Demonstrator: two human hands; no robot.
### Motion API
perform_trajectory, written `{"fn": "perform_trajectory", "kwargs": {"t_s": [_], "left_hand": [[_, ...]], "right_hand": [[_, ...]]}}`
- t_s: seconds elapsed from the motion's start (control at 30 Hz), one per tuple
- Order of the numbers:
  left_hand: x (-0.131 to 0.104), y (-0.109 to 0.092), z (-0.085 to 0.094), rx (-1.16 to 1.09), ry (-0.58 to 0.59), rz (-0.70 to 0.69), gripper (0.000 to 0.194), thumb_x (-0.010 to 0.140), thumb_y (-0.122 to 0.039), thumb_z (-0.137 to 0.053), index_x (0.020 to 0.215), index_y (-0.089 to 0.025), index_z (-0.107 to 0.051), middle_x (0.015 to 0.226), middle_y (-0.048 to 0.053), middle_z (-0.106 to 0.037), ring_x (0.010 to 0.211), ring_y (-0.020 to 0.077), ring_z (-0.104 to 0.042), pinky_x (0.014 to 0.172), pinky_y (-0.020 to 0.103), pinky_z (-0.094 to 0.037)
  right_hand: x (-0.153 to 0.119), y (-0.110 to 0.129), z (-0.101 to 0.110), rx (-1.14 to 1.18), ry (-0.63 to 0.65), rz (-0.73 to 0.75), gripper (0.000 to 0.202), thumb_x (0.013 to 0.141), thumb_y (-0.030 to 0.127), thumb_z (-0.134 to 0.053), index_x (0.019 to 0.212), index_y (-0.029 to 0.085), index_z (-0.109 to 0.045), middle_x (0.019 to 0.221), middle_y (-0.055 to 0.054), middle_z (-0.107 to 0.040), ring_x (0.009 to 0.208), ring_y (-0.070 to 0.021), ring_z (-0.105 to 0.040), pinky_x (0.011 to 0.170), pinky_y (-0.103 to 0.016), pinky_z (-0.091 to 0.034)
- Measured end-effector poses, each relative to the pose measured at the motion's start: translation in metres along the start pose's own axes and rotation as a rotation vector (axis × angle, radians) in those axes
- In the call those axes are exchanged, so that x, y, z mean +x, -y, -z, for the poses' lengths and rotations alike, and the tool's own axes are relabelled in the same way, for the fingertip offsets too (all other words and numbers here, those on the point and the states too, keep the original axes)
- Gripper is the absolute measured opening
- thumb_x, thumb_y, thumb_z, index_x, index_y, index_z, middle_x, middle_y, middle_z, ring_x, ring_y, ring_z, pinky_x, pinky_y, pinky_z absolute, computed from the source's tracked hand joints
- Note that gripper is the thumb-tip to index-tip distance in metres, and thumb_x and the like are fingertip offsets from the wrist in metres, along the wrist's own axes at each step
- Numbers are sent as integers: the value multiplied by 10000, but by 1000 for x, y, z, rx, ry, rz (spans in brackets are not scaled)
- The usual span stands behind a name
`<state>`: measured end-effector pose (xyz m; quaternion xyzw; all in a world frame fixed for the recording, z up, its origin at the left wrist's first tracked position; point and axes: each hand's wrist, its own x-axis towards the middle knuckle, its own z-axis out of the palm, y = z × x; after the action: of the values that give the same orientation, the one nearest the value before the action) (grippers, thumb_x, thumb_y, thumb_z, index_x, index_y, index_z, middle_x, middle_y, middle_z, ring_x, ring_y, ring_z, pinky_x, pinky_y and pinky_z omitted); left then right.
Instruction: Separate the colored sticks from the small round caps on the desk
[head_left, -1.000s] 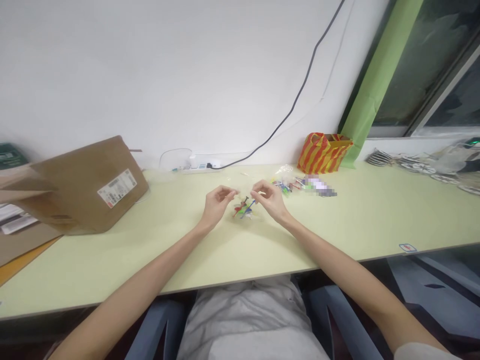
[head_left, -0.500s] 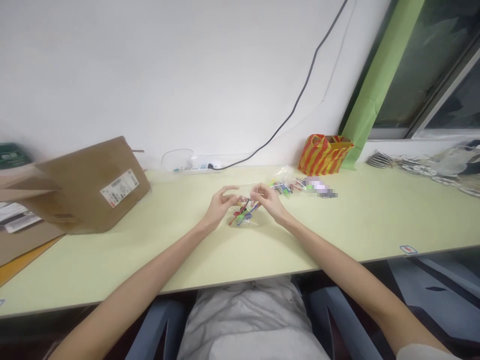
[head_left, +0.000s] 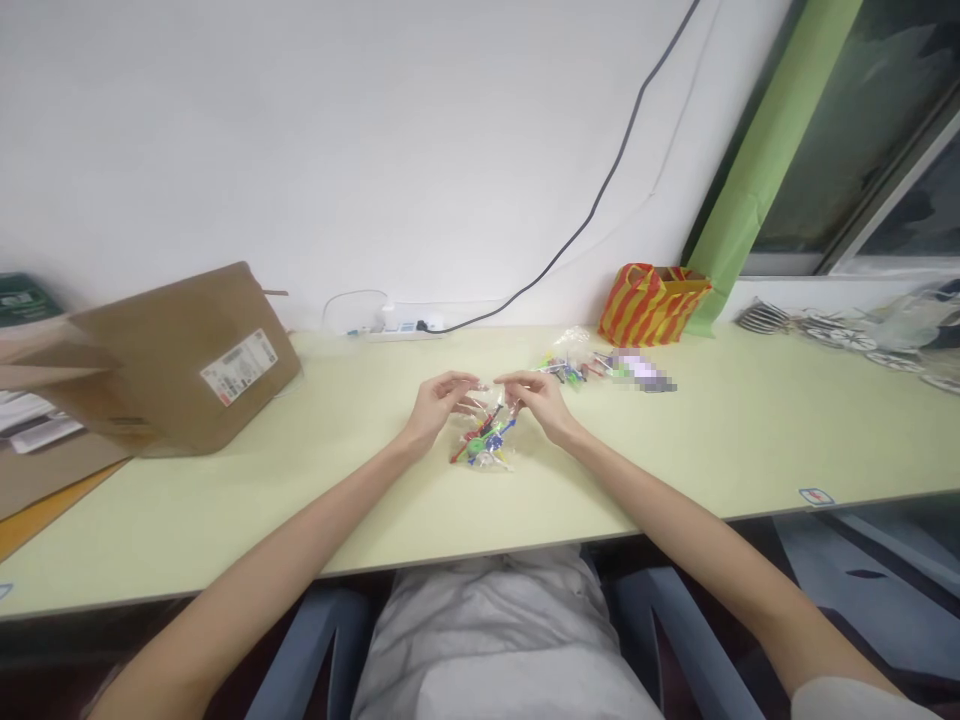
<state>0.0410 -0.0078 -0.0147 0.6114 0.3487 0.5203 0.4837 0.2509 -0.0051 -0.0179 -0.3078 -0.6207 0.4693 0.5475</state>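
Note:
A small clear plastic bag (head_left: 486, 442) of colourful plastic pieces, red, green, blue and black, hangs or rests just in front of my fingers over the tabletop. My left hand (head_left: 437, 412) is closed in a pinch at the bag's upper left edge. At its upper right edge, the thumb and fingers of my right hand (head_left: 546, 406) pinch the film. Glare on the clear plastic partly hides the grip. Beyond my right hand lies another clear bag (head_left: 571, 362) with similar coloured pieces.
An opened cardboard box (head_left: 187, 370) stands on the table (head_left: 675, 450) at left. A red-and-yellow striped bag (head_left: 652, 305) is at the back right, near dark round pieces (head_left: 765, 317). Against the wall sits a power strip (head_left: 405, 331) with a black cable (head_left: 592, 212).
The plastic bag has come slightly nearer to me and shows more of its pieces below my fingers. Both hands remain at its upper edge, with their fingers slightly shifted.

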Motion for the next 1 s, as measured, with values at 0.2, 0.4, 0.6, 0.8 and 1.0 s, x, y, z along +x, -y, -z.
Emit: {"fn": "perform_trajectory", "kwargs": {"t_s": [0.2, 0.4, 0.6, 0.8, 1.0], "left_hand": [[1, -1, 5, -57, 93, -57, 199, 837, -346, -717, 843, -148, -738, 996, 122, -772, 794, 225, -738, 734, 354, -583], [-1, -2, 4, 8, 130, -94, 143, 817, -282, -685, 803, -165, -765, 951, 111, -769, 870, 227, -709, 787, 357, -571], [-2, -5, 5, 58, 195, -139, 280, 889, -343, -582, 806, -143, -759, 949, 143, -772, 906, 255, -719, 836, 387, -559], [-4, -4, -3, 65, 135, -50, 419, 783, -431, -806, 1041, -177, -596, 845, 86, -781, 664, 205, -733, 666, 325, -578], [-4, 2, -2, 128, 141, -56, 466, 801, -483, -784, 1102, -146, -670, 835, 116, -785, 765, 268, -769, 737, 379, -610]], "right_hand": [[0, 1, 1, 59, 14, 13, 161, 771, 311, -634, 772, 181, -730, 613, 6, -604, 554, -118, -545, 543, -248, -466], [0, 6, 2, -11, -25, 35, 183, 773, 296, -560, 710, 193, -698, 607, -6, -598, 578, -146, -551, 574, -280, -477], [-4, 13, 5, -213, -5, 196, 313, 879, 337, -494, 679, 184, -679, 647, -36, -614, 635, -164, -573, 640, -299, -463], [-10, 13, -3, -429, 21, 306, 379, 943, 451, -536, 683, 195, -643, 746, -42, -593, 689, -163, -572, 622, -282, -455], [-6, 2, -7, -332, 28, 161, 397, 819, 514, -720, 1063, 220, -612, 836, -7, -635, 753, -171, -618, 604, -251, -476]]}}
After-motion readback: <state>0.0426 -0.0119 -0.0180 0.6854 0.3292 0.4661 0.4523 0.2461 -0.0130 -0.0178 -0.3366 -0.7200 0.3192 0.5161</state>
